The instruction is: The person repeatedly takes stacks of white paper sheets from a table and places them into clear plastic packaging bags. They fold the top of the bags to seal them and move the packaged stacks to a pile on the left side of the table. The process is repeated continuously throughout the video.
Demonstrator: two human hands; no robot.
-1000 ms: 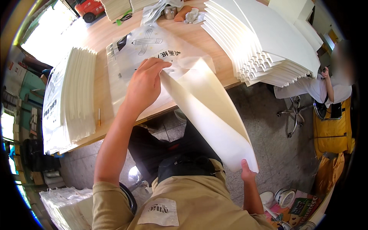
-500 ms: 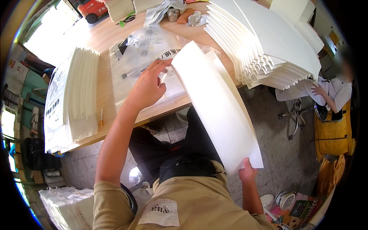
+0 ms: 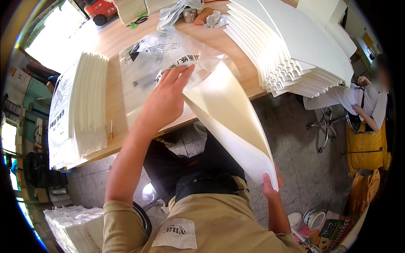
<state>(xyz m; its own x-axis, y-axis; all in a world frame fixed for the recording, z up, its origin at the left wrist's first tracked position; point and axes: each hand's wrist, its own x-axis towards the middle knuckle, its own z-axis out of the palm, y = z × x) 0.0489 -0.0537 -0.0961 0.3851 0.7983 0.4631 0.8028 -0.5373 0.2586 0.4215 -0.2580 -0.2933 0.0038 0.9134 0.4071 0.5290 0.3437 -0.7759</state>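
Observation:
A curved bundle of white paper (image 3: 240,145) slants from the table edge down toward my right side. Its lower end is gripped by my right hand (image 3: 271,185), with the thumb on the near face and the fingers behind. The upper end lies at the mouth of a clear printed plastic bag (image 3: 143,71) spread on the table; how far it reaches inside cannot be made out. My left hand (image 3: 166,101) is over the bag beside the paper's upper left corner, its fingers stretched out. The thumb is hidden.
A stack of filled bags (image 3: 86,105) stands at the table's left, a pen (image 3: 112,129) beside it. Fanned white paper (image 3: 291,55) is piled at the right. Scissors (image 3: 141,19) and a metal cup (image 3: 190,15) are at the back. A seated person (image 3: 365,101) is at the right.
The paper's upper end has swung onto the bag's mouth and its hollow inner face shows. My left hand has shifted slightly right and its fingers have straightened. My right hand still grips the lower end.

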